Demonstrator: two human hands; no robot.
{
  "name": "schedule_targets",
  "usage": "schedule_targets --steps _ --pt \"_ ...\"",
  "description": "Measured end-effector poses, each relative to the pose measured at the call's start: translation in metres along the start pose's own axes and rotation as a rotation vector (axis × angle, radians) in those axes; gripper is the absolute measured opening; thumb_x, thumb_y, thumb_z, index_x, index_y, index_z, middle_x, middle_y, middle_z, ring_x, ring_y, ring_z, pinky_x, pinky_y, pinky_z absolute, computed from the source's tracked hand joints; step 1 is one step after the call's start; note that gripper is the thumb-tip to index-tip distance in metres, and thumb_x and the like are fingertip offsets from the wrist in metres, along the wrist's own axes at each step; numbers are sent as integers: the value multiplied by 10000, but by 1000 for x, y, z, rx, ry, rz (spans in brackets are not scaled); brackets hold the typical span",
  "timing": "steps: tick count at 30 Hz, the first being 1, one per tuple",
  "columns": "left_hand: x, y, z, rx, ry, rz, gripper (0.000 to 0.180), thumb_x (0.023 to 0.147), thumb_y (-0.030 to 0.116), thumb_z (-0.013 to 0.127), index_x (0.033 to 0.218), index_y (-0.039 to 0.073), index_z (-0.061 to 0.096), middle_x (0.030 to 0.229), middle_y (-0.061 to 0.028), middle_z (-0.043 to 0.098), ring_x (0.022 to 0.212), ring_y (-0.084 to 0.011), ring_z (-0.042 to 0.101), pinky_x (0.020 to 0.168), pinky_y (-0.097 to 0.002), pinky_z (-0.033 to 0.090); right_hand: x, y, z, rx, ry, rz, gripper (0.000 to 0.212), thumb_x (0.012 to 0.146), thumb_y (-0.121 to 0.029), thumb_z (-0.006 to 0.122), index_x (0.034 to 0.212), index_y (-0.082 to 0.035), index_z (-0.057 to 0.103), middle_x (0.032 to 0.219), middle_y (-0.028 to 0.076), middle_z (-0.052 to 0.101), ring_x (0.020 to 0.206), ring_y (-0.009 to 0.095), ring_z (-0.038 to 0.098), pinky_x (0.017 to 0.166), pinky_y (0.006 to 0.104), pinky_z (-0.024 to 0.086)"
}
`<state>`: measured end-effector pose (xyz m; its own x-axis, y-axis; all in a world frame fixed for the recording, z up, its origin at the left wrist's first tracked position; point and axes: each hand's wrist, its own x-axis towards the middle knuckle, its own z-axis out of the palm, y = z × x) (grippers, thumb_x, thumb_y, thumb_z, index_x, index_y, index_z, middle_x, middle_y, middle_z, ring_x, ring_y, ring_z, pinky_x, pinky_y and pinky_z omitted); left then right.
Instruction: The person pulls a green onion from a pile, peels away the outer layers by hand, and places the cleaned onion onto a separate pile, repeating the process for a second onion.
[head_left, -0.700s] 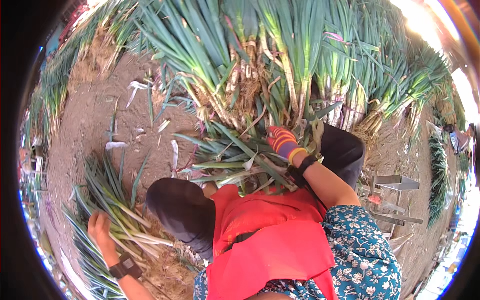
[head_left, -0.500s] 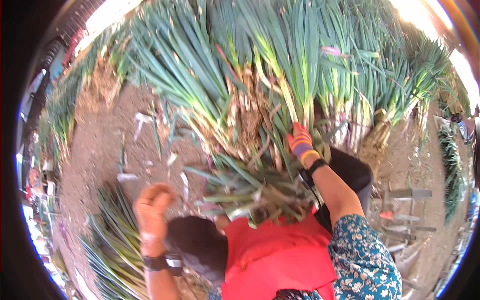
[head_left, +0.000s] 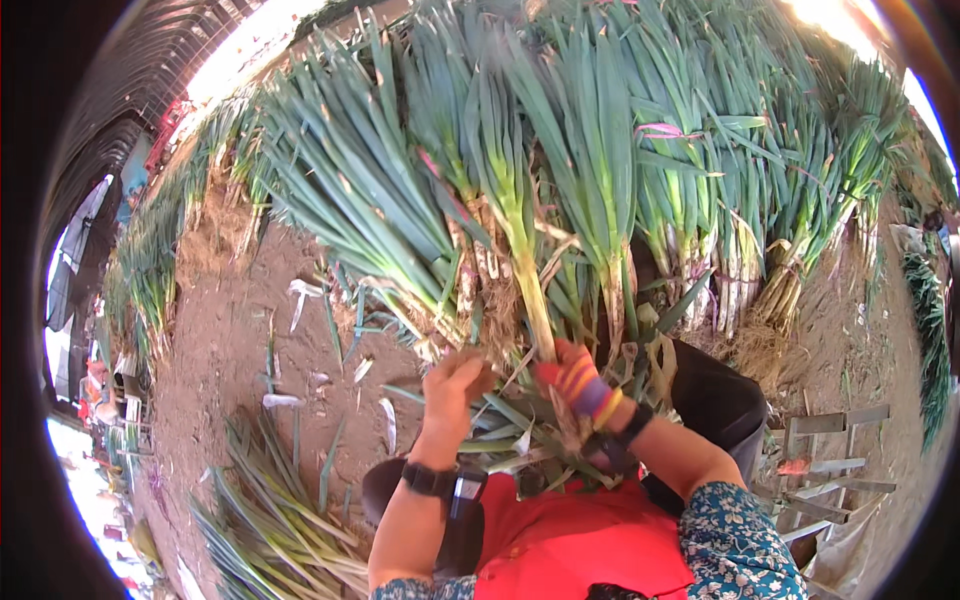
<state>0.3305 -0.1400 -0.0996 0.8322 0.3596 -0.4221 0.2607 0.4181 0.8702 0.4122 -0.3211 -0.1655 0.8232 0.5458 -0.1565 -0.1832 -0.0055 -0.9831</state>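
Observation:
My right hand, in a striped orange, yellow and purple knit glove, is closed round the pale lower stem of a long green onion. The onion leans away from me, leaves up, and its root end hangs below the glove. My bare left hand is closed just left of that stem, fingers curled together; what they pinch, if anything, is hidden. Beneath both hands, a pile of stripped leaves lies in front of my red apron.
Dense rows of upright green onions stand beyond my hands, some bundles bound with a pink tie. More onions lie at the lower left. Leaf scraps litter the soil. A low metal frame stands right of my knee.
My left hand has swung in from the left to beside the stem. My right hand has drawn the green onion down and nearer to me, out of the standing row.

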Motion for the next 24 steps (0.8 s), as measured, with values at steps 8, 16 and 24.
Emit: schedule_targets --steps 8,16,24 --pt "-11 24 16 -232 -134 183 311 913 197 534 1144 -9 555 1006 -98 637 936 -197 604 756 -328 479 -141 8 -17 -622 -276 -207 469 753 -242 675 1162 -44 556 654 110 562 523 254 512 459 362 369" --pt "-62 40 -38 -312 -56 329 313 828 215 625 1063 9 599 932 -67 650 774 -157 606 706 -290 479 -123 35 15 -402 -267 -51 478 718 -156 708 1151 -22 558 917 140 644 820 206 609 733 318 479" --pt "-89 53 -53 -245 101 331 199 782 125 631 942 7 642 758 -41 639 565 -115 556 501 -231 430 -102 -4 73 -236 -423 221 365 687 -180 769 962 10 621 666 25 608 598 103 533 533 281 456"
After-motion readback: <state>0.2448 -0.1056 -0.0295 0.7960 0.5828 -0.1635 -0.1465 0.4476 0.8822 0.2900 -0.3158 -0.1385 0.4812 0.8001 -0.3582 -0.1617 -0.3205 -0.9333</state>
